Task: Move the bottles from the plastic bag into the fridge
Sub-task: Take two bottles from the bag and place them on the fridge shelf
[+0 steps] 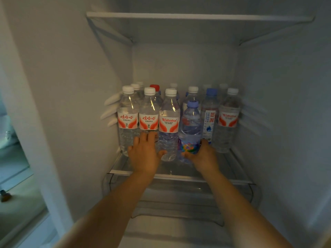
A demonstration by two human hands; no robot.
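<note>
Both hands in fridge: R hand grips blue-cap bottle, L hand flat on Wahaha bottle.

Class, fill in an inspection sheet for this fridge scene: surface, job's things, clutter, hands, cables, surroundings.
Surface: glass shelf, bottles standing in rows.
Job's things: small blue-capped bottle at the front; Wahaha bottles beside it; plastic bag not in view.
Clutter: nothing seen.
Hands: right hand grips the small bottle's base; left hand rests open against the front bottles.
Cables: nothing seen.
Surroundings: upper shelf above, clear drawer below.
</note>
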